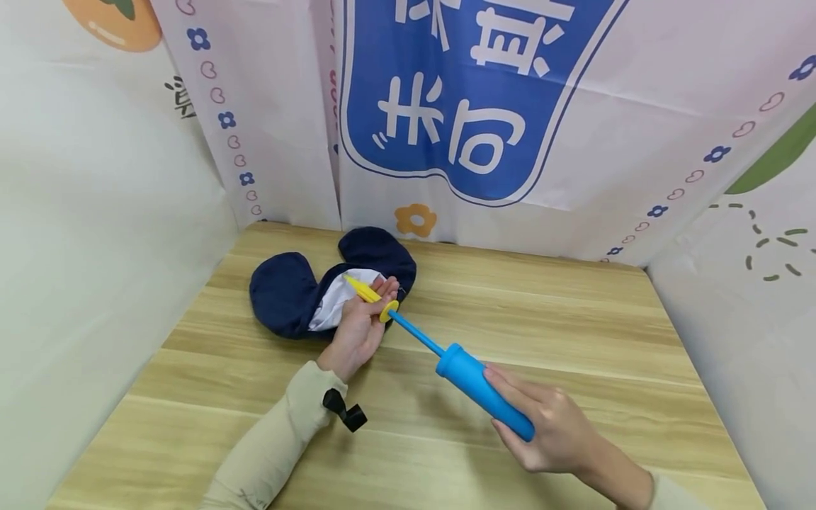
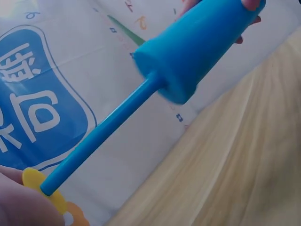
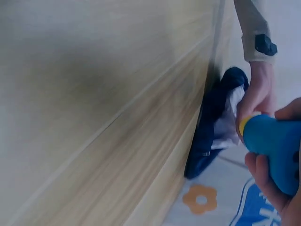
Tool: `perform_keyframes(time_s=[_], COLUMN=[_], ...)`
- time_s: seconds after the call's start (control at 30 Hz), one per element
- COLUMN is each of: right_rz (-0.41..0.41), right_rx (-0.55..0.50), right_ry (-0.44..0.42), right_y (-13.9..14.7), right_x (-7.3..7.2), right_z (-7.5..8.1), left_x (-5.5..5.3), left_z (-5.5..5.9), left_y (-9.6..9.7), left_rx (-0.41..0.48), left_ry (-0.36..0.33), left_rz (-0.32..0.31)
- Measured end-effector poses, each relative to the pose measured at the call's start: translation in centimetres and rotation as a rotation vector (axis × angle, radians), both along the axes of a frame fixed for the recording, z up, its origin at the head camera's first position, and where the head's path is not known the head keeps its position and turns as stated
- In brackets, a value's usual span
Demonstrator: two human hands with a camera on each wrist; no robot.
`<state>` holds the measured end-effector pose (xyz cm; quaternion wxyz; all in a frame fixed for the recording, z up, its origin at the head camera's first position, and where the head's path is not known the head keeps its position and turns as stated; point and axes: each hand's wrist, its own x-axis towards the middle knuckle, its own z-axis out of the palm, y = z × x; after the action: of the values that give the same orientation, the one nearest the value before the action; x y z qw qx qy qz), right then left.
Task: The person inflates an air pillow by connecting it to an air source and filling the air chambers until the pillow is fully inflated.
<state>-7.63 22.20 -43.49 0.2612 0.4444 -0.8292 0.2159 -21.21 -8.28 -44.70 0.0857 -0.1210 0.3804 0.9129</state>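
A blue balloon hand pump (image 1: 481, 386) with a yellow nozzle (image 1: 362, 287) and a yellow flange is held slantwise between both hands, its thin blue rod (image 2: 101, 134) drawn out. My right hand (image 1: 551, 425) grips the blue barrel. At the nozzle end, my left hand (image 1: 363, 319) holds the yellow part just beyond the flange, thumb across it. Beneath and behind that hand lies a navy cloth item (image 1: 283, 294) with two rounded lobes and a white inside (image 1: 331, 301). The nozzle tip appears over the white part; whether it touches cannot be told.
The wood-grain table (image 1: 574, 319) meets a printed white backdrop (image 1: 287, 142) at the back. White side walls (image 1: 95, 212) stand left and right. A black strap (image 1: 344, 411) sticks out from the left sleeve.
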Motion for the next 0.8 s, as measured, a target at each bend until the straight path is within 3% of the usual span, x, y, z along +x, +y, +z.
perform_keyframes(time_s=[0.27,0.5,0.63,0.8], right_rz=[0.031,0.012,-0.019,-0.062], right_rx=[-0.031,0.012,0.029,0.042], right_ry=[0.036,-0.11,-0.234,-0.309], right_y=[-4.2,-6.7,-5.5,-2.0], right_x=[-2.6,-4.9,-4.6,-2.5], right_z=[-1.3,-1.2,-0.4,0.6], left_x=[1.5,1.7,1.2,0.3], left_z=[-0.8,-1.0,-0.9,-0.5], left_y=[0.0,-0.1,-0.4,-0.6], left_rx=[-0.077,-0.082,-0.04,-0.014], left_ry=[0.038,0.035,0.005,-0.021], left_rz=[-0.054,-0.046,-0.024,-0.005])
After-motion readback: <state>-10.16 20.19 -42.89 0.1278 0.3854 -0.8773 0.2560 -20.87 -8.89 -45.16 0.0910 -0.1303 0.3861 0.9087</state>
